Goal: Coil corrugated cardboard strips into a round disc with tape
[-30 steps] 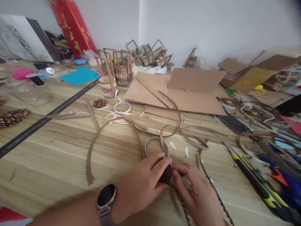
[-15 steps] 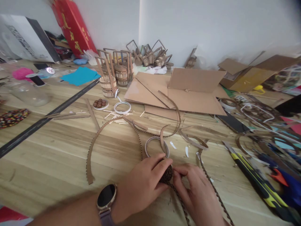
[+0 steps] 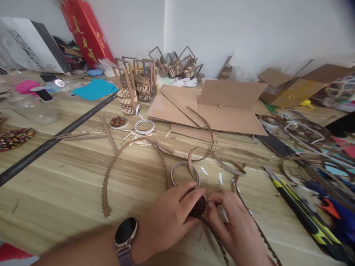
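Small dark cardboard coil sits low-centre on the wooden table, pinched from both sides. The left hand has its fingers curled over it, and the right hand has its fingertips closed on the edge. Tape ring just behind, corrugated strips lying around, yellow knife off to the right. Can't read the gold writing on the red box.

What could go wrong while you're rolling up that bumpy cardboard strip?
1. The cardboard roll is held only by the fingertips of the left hand and right hand. A slip might let it spring loose.
2. The loose strip runs off between the hands, so it could snag or crease.
3. A yellow utility knife lies close on the right, where an arm might bump it.
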`<control>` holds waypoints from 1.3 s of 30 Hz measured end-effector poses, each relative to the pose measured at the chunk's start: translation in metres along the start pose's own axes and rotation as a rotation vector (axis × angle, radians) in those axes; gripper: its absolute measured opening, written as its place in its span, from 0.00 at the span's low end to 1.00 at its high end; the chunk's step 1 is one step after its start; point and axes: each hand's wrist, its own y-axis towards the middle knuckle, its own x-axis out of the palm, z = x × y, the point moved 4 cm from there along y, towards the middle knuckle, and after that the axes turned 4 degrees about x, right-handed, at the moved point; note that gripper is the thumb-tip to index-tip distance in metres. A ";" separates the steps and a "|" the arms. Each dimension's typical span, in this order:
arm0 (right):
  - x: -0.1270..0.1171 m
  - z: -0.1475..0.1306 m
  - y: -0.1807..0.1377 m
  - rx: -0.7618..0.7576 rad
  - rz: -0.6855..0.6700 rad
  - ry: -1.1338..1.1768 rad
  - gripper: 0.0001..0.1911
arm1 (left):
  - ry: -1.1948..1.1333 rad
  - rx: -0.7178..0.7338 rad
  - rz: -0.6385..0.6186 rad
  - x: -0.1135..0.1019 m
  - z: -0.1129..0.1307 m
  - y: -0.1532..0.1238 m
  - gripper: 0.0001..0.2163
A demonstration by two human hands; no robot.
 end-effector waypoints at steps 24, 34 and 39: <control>-0.002 0.030 0.003 0.260 0.003 -0.008 0.09 | -0.154 0.083 -0.036 -0.005 0.008 0.000 0.29; 0.005 0.028 0.006 0.183 -0.122 0.078 0.09 | -0.154 0.154 0.104 -0.008 0.009 -0.003 0.31; 0.006 0.018 0.006 -0.002 -0.135 0.094 0.06 | -0.159 0.149 0.106 -0.006 0.006 -0.003 0.30</control>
